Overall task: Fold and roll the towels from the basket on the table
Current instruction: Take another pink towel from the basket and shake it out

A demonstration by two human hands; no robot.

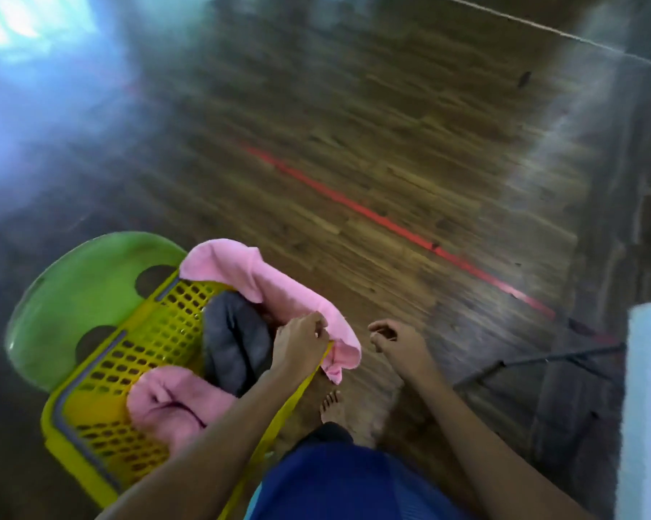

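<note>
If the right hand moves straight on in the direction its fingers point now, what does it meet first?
Most likely the pink towel that the left hand holds at the yellow basket; depth is hard to judge.

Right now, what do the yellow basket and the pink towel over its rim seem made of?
Yellow basket: likely moulded plastic, slightly glossy, judging by its perforated grid wall. Pink towel: soft matte cloth, perhaps microfibre; it drapes limply over the rim.
</note>
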